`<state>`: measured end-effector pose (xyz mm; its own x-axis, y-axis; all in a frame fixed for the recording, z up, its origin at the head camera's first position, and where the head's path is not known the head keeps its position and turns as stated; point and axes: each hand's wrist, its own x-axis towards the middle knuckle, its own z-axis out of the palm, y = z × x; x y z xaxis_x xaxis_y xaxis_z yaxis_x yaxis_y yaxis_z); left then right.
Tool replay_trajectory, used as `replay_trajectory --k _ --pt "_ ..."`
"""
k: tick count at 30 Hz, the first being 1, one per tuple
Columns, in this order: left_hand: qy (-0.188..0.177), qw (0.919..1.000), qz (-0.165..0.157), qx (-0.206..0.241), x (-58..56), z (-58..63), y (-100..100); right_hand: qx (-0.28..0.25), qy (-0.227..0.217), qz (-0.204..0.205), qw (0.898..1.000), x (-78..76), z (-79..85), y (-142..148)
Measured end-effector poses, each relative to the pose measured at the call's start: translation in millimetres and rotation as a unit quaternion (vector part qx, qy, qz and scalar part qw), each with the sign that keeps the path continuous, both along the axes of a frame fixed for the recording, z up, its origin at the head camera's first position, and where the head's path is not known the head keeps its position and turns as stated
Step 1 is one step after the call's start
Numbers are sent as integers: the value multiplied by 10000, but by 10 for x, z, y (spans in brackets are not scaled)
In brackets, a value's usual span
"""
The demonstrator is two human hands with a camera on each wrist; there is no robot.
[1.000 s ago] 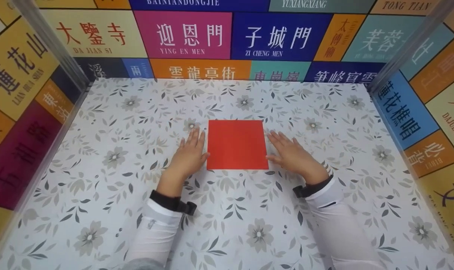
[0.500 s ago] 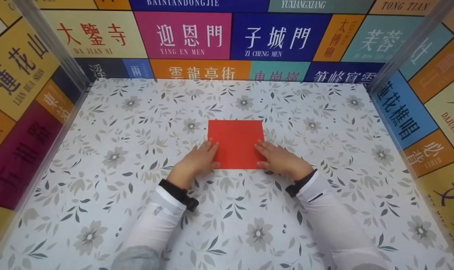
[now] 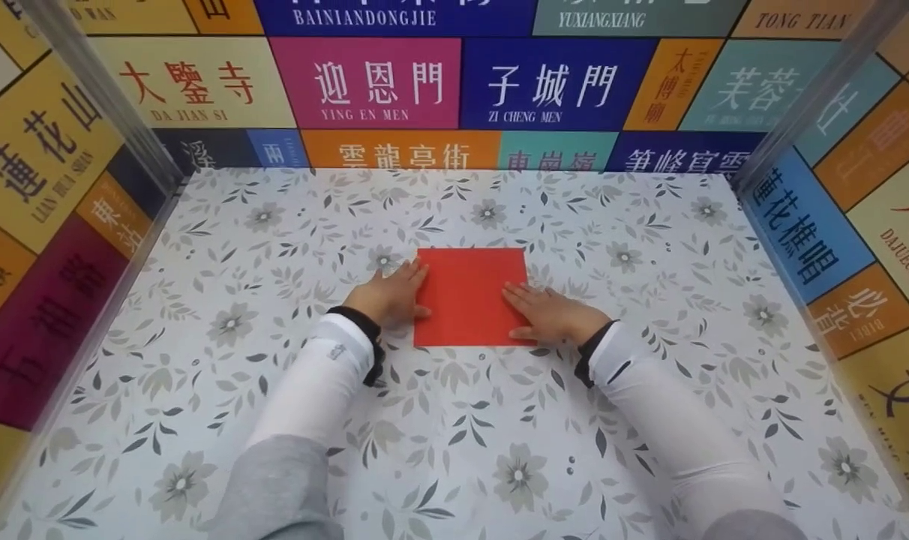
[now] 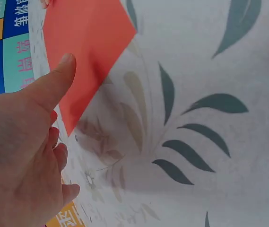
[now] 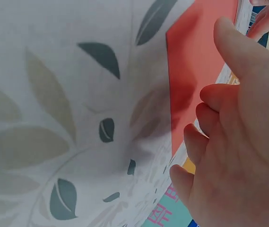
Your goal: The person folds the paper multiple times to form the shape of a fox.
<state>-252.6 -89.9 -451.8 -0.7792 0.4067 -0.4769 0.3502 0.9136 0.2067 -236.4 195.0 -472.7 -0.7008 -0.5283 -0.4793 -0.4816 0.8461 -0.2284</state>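
A square sheet of red paper (image 3: 469, 300) lies flat on the floral-patterned table, its edges straight. At its left edge is my left hand (image 3: 391, 294), thumb and fingertips over the border of the sheet. My right hand (image 3: 556, 313) reaches over the right edge, its fingers spread out on or just above the paper. In the left wrist view the left thumb (image 4: 61, 80) is extended over the red sheet. The right wrist view has the right hand (image 5: 238, 127) with fingers slightly bent, beside the paper and its shadow. Neither hand grips anything.
The white tabletop (image 3: 462, 420) carries a grey leaf and flower print. Colourful panels with Chinese characters (image 3: 379, 82) stand behind it and along both sides. Clear upright corner strips (image 3: 814, 97) meet the table at the back corners.
Both hands have moved inward from beside the sheet onto its side edges. Over the last half second the left hand shifted slightly up and outward. The head view tilted up a little.
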Motion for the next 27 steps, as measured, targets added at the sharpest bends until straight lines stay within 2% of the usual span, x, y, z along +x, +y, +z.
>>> replay_trajectory --k 3,6,9,12,19,27 --pt "-219 9995 -234 13 13 -46 26 -35 -73 78 9999 11 -27 -9" --pt "-412 9988 -246 68 18 -65 66 -60 -71 84 9999 15 -28 -12" --pt "-431 9989 -155 19 34 -81 93 -173 -43 136 9997 23 -31 -6" --pt "-367 9991 -196 -12 73 -102 115 -290 -12 218 9993 55 -41 20" --pt "-226 9981 -558 -143 283 -183 127 -184 99 260 9994 285 -87 49" --pt "-190 9985 -471 -208 498 -137 192 -175 361 309 9987 502 -104 60"
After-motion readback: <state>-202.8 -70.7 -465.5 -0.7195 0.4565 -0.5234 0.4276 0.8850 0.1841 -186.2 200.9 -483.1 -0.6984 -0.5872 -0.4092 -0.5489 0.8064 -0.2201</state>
